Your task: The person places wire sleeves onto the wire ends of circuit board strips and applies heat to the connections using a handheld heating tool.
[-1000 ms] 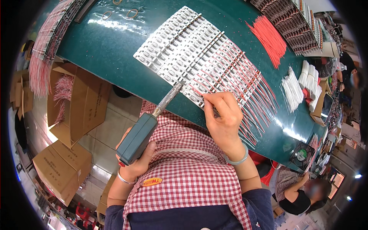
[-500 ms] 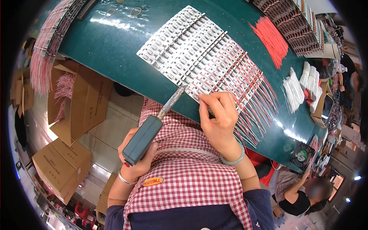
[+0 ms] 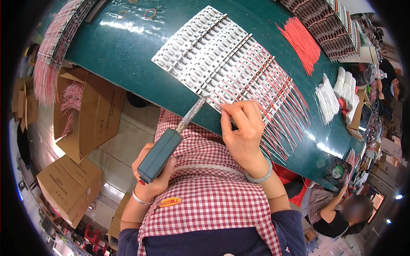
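Bright light washes the glossy dark-green tabletop [image 3: 119, 64], glaring white at far left and near right. Small, bright white lights [image 3: 399, 196] glow on the right. White rectangular panels [image 3: 218, 57] look crisp; black vignetting and bent edges frame everything.

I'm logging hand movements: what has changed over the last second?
The right hand moved slightly left along the boards, closer to the iron. The left hand shifted slightly right, the iron with it. Nothing was visibly taken or let go: the left grip still holds the iron. The loose red wires and white wires stayed put.
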Action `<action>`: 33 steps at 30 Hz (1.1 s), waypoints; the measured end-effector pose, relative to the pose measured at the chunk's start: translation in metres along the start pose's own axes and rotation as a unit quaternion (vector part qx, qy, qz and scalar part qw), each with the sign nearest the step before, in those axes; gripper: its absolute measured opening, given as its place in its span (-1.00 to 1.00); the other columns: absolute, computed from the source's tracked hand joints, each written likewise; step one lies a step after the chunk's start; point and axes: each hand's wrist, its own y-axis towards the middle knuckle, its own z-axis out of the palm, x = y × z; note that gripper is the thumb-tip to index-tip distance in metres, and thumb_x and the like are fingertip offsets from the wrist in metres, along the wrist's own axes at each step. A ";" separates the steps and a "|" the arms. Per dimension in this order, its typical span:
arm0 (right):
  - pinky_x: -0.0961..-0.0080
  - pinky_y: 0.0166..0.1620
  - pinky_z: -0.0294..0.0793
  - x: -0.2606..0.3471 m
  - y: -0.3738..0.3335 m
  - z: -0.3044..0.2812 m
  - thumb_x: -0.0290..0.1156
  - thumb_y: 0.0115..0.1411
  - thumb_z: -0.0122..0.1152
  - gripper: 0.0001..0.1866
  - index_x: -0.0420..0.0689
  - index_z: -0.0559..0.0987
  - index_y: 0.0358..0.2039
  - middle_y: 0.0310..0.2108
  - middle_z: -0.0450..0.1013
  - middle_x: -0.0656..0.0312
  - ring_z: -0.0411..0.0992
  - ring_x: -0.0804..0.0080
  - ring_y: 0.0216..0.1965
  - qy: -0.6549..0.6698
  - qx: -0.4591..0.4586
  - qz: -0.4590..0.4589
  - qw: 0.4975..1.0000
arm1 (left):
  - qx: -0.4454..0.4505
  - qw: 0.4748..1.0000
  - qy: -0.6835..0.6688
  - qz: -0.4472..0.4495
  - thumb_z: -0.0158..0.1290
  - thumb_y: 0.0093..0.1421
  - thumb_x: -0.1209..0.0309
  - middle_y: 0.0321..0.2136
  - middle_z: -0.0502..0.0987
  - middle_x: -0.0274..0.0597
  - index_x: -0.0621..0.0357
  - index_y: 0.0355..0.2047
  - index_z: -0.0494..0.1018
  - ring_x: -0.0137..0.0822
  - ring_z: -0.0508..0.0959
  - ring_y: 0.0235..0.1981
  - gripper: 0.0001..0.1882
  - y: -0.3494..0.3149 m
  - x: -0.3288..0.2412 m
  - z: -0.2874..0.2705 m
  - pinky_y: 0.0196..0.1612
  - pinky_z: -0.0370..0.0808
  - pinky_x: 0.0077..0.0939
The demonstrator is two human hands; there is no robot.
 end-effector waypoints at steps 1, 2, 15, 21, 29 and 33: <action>0.36 -0.37 0.38 0.000 0.000 0.000 -0.73 -0.07 0.32 -0.75 -0.21 0.60 -0.33 -0.43 0.39 0.17 0.37 0.23 -0.40 0.000 0.000 0.001 1.000 | 0.001 1.000 0.001 0.000 0.27 0.01 0.58 -0.35 0.56 -0.06 0.37 -0.23 0.54 -0.19 0.58 -0.39 -0.72 -0.002 0.000 -0.001 -0.31 0.52 -0.45; 0.36 -0.37 0.38 -0.001 0.000 0.000 -0.73 -0.07 0.32 -0.75 -0.21 0.60 -0.33 -0.43 0.39 0.17 0.37 0.23 -0.40 0.001 0.000 0.002 1.000 | 0.000 1.000 -0.005 -0.014 0.27 0.02 0.58 -0.35 0.55 -0.07 0.36 -0.22 0.54 -0.20 0.58 -0.38 -0.72 -0.004 0.001 -0.003 -0.31 0.52 -0.44; 0.30 -0.31 0.41 -0.005 0.009 -0.028 -0.67 0.01 0.31 -0.85 -0.22 0.58 -0.36 -0.41 0.41 0.13 0.41 0.16 -0.35 0.005 0.005 0.025 1.000 | -0.038 0.998 -0.043 -0.030 0.17 0.17 0.62 -0.17 0.57 -0.23 0.32 0.05 0.49 -0.47 0.51 -0.40 -0.60 -0.015 0.016 0.003 -0.32 0.48 -0.58; 0.24 -0.15 0.42 -0.103 0.009 -0.122 -0.58 0.06 0.30 -0.86 -0.20 0.63 -0.31 -0.30 0.47 0.10 0.43 0.07 -0.24 -0.253 -0.111 0.133 0.952 | -0.110 0.985 -0.135 -0.004 0.09 0.19 0.69 -0.12 0.54 -0.18 0.36 0.07 0.43 -0.52 0.39 -0.57 -0.60 0.001 0.021 0.006 -0.50 0.34 -0.61; 0.26 -0.12 0.42 -0.189 -0.013 -0.154 -0.59 0.04 0.30 -0.84 -0.19 0.62 -0.31 -0.27 0.46 0.14 0.40 0.11 -0.21 -0.371 -0.128 0.100 0.914 | -0.105 0.981 -0.163 -0.031 0.09 0.20 0.66 -0.04 0.54 -0.15 0.32 0.11 0.39 -0.53 0.41 -0.57 -0.56 0.016 0.009 0.014 -0.53 0.35 -0.61; 0.26 -0.17 0.41 -0.201 -0.007 -0.159 -0.60 0.07 0.27 -0.89 -0.18 0.58 -0.35 -0.30 0.44 0.14 0.39 0.12 -0.23 -0.382 -0.114 0.069 0.915 | -0.097 0.986 -0.137 0.008 0.10 0.20 0.65 -0.04 0.54 -0.13 0.32 0.10 0.40 -0.53 0.40 -0.57 -0.57 0.015 0.016 0.018 -0.53 0.35 -0.61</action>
